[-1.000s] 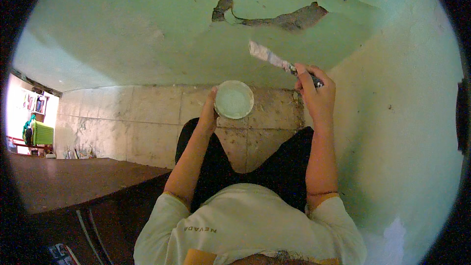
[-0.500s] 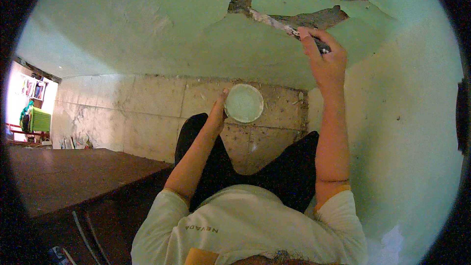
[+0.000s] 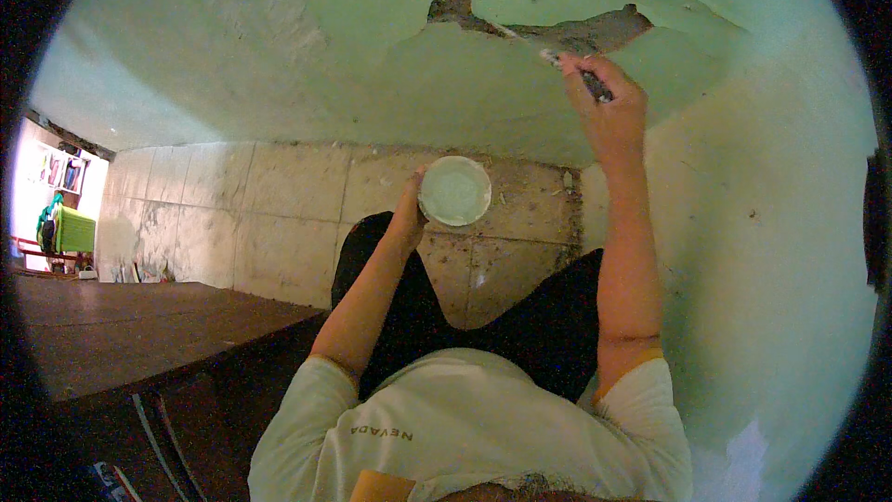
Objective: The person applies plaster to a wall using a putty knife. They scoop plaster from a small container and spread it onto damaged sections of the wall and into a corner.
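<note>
My left hand (image 3: 410, 209) grips a round white tub (image 3: 454, 190) with pale greenish-white contents, held low over my knees. My right hand (image 3: 606, 107) is closed on a dark-handled scraper (image 3: 596, 84) smeared with white material near its blade. The thin pale blade angles up and left to the long patch of broken plaster (image 3: 591, 30) in the green wall (image 3: 316, 84), where a rough grey layer shows. It looks edge-on and slightly blurred, so I cannot tell whether it touches the wall.
Dirty square tiles (image 3: 279, 181) run along the wall's foot. A dark brown wooden furniture top (image 3: 149, 325) is at my left, and a pale side wall (image 3: 743, 251) at my right. Through the far-left opening are a bookshelf (image 3: 63, 167) and a green basket-like object (image 3: 74, 229).
My right hand and scraper have risen from beside the tub to the broken plaster, then shifted slightly left as the blade turned edge-on. The left hand with the tub stays low.
</note>
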A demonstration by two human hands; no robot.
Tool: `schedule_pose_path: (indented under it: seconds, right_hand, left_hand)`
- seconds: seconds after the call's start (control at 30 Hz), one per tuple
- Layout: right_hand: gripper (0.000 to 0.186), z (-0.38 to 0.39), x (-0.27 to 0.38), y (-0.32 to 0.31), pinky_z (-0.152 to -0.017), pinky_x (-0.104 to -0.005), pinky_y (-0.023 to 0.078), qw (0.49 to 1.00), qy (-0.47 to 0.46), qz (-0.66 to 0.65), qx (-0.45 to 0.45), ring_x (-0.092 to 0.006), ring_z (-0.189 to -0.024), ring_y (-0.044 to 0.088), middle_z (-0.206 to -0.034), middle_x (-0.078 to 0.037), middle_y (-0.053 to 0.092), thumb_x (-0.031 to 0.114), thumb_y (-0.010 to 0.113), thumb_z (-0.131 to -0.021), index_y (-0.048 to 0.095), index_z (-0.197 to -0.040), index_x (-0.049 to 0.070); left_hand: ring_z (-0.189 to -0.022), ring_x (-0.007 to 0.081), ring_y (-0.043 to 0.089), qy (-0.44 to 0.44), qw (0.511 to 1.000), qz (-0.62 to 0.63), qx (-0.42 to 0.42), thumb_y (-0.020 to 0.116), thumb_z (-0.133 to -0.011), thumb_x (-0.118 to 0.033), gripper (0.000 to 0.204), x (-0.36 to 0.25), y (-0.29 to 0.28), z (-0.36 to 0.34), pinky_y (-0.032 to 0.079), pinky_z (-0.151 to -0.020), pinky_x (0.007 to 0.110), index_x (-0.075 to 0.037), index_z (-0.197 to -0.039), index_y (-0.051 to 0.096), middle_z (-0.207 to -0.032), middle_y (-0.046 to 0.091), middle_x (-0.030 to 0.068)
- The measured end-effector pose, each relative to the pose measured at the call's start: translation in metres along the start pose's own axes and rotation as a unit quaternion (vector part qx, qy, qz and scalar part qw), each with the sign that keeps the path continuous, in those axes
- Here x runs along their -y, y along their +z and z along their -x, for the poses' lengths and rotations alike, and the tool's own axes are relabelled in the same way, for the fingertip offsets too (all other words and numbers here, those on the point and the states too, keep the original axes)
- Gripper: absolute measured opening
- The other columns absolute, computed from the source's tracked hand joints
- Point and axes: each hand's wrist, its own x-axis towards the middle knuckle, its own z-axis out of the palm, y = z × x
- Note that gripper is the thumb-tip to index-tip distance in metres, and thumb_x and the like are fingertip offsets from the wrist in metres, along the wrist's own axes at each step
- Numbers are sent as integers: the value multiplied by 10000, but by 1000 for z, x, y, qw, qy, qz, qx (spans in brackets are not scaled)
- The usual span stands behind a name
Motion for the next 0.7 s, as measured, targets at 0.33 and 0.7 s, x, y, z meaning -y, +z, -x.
schedule_pose_path:
  seconds: [0.33, 0.7]
  right_hand:
    - [285, 65, 7, -53, -594, -263, 476, 916, 376, -107, 89, -114, -638, 592, -754, -21, 673, 332, 656, -895, 710, -936, 56]
    - [340, 146, -15, 48, -611, -369, 503, 954, 198, 59, 216, -284, -614, 644, -742, -168, 668, 374, 644, -885, 700, -978, 51]
  left_hand:
    - [-1336, 248, 389, 26, 999, -23, -16, 430, -903, -649, 783, 12, -12, -16, 266, -1109, 390, -58, -1417, 408, -1450, 429, 127]
    - [-1200, 227, 511, 76, 996, -15, -34, 450, -932, -573, 672, 21, -20, -42, 379, -1023, 368, -44, -1344, 484, -1306, 545, 103]
